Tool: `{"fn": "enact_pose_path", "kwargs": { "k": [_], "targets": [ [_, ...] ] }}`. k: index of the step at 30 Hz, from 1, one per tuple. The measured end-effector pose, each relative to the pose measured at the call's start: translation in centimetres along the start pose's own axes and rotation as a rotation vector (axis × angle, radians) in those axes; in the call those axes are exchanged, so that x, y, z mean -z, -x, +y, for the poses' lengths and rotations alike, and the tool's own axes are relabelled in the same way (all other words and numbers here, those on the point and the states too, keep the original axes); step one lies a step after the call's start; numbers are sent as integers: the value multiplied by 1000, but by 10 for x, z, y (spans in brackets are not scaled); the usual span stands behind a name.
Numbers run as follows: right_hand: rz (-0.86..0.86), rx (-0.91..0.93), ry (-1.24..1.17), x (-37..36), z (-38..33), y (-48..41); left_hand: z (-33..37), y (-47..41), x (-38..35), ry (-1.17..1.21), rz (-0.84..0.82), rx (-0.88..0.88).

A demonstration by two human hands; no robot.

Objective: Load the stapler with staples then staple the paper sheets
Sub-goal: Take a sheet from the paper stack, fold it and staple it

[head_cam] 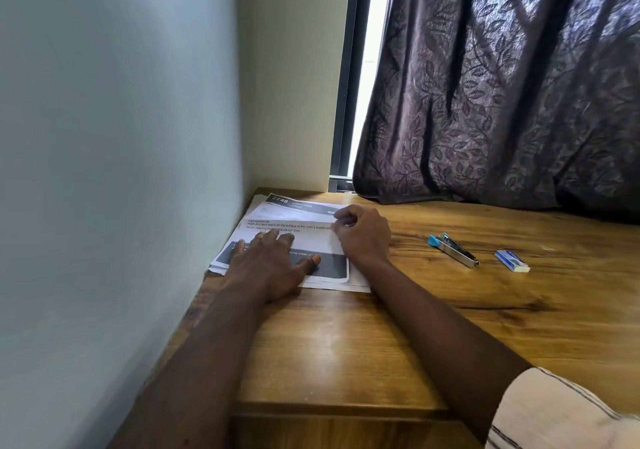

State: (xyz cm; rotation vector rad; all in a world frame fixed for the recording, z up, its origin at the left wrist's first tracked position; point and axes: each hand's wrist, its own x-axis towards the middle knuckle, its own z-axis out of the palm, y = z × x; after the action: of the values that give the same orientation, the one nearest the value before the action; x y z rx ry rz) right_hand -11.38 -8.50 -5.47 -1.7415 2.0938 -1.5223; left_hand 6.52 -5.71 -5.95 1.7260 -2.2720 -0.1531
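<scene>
Head: left hand (273,268) presses, right (362,235) pinches sheets (317,241).

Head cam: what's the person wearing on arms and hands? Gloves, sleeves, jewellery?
No gloves: the left hand and right hand are bare, with no ring or watch visible. The left forearm is uncovered to the frame edge. The right arm has a cream sleeve with thin dark stripes, ending near the elbow.

Printed paper sheets (311,241) stacked left; silver-blue stapler (453,250), staple box (512,261) right.
</scene>
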Motion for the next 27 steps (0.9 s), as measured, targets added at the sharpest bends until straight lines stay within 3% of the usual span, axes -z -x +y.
{"fn": "enact_pose_path", "kwargs": {
  "k": [3,7,10,14,17,23,27],
  "targets": [
    [45,-35,-153,-1,4,-2,0,2,1,7,5,-3],
    [22,-410,-655,1,6,-6,1,4,3,10,19,-12],
    [-2,-596,-831,6,10,-9,0,5,3,20,21,-8],
    [73,-429,-663,9,14,-8,2,7,4,19,27,-8],
    [21,-446,-658,7,16,-6,1,8,5,9,44,2],
    [-44,-374,-194,11,21,-11,-1,8,4,-30,36,29],
    [-132,-446,-352,19,21,-15,1,11,9,-22,34,34]
  ]
}}
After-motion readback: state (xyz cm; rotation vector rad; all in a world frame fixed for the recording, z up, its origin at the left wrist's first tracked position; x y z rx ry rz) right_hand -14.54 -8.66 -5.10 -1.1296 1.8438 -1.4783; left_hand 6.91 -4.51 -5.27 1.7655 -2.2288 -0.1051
